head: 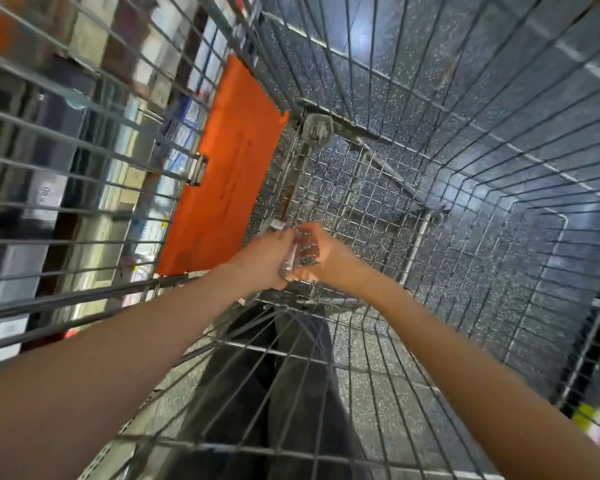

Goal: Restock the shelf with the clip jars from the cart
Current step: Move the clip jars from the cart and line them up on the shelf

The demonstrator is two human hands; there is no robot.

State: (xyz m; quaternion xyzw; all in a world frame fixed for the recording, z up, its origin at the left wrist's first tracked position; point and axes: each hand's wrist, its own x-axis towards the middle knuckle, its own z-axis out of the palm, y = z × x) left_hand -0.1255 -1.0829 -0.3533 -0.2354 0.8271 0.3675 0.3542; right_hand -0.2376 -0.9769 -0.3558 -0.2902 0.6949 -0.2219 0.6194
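Both hands reach down into wire cart (464, 174), meeting at frame centre over the mesh floor. Left hand (260, 261) has fingers curled round a clear clip jar (289, 259), which is turned on its side between the two hands. Right hand (326, 258) has thumb and fingers wrapped on a second clear jar (307, 251), touching the first; blurry, so the contents are unreadable. Another clip jar (316, 129) sits alone in the far corner of the cart floor, centre-upper frame. Orange panel (229, 168) lies left of centre outside the wire. Blurred shelf (94, 133) at upper left. Dark trousers (284, 393) visible below through cart wires.
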